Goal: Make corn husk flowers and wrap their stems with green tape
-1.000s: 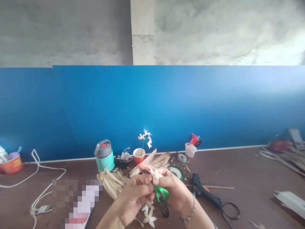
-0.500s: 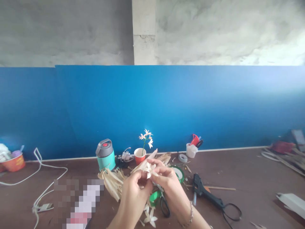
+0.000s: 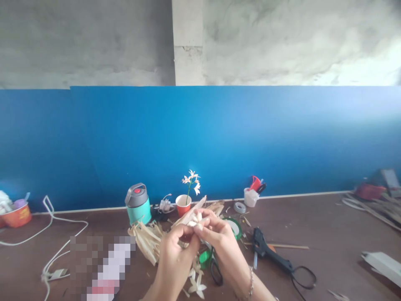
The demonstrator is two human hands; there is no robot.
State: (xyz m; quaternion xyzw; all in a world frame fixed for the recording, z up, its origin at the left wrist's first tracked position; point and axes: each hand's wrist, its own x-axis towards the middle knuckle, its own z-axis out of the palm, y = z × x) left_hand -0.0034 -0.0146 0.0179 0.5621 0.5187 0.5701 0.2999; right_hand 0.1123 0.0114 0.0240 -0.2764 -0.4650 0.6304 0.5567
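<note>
A small cream-white flower (image 3: 198,217) is pinched between my two hands, above the middle of the table. My left hand (image 3: 178,251) grips it from the left with thumb and forefinger. From the right, my right hand (image 3: 221,236) closes its fingertips on the petals, partly hiding them. Below my hands lie more cream flowers (image 3: 196,286), a pair of scissors (image 3: 216,269) with dark handles and a roll of green tape (image 3: 204,259). Dried husk strips (image 3: 147,242) spread out to the left of my left hand.
Behind my hands, an orange cup (image 3: 183,205) holds a stem of pale flowers (image 3: 191,177). A turquoise flask (image 3: 138,209) stands left of it. A black glue gun (image 3: 272,253) lies right, beyond it a white cup (image 3: 250,197) with tools. A white cable (image 3: 64,246) loops at left.
My fingers have closed further over the flower, and its petals now look bunched together instead of spread. Both hands stay in nearly the same place.
</note>
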